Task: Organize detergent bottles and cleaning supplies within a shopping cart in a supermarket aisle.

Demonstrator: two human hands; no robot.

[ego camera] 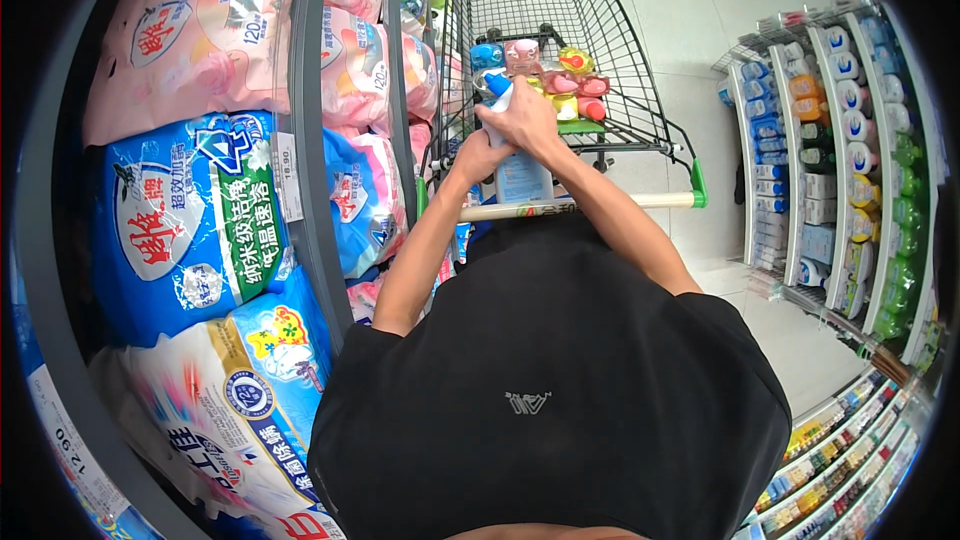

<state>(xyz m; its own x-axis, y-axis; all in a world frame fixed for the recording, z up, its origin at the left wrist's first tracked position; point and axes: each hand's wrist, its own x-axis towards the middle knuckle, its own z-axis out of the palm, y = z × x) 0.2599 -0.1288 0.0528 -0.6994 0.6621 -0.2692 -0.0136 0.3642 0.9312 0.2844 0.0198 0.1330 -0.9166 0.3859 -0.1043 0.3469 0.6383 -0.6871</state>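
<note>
A white and pale blue plastic bottle (523,178) with a blue cap (497,85) is tilted above the handle end of a shopping cart. My left hand (482,157) grips its upper part from the near side. Just beyond, my right hand (527,116) wraps around the bottle close below the cap. Between them the two hands cover much of its neck and shoulder. The cart's pale handlebar (630,202) crosses in front of my black shirt. Farther along, several pink, yellow and blue bottles (562,82) are grouped in the cart.
The black wire cart (630,22) stretches ahead. Close on the left, shelves hold large bags of laundry powder (187,217) and pink bags (202,37). Pale floor tiles (675,37) run along the right, beside shelves of bottled products (851,127). More shelving (840,457) stands at the lower right.
</note>
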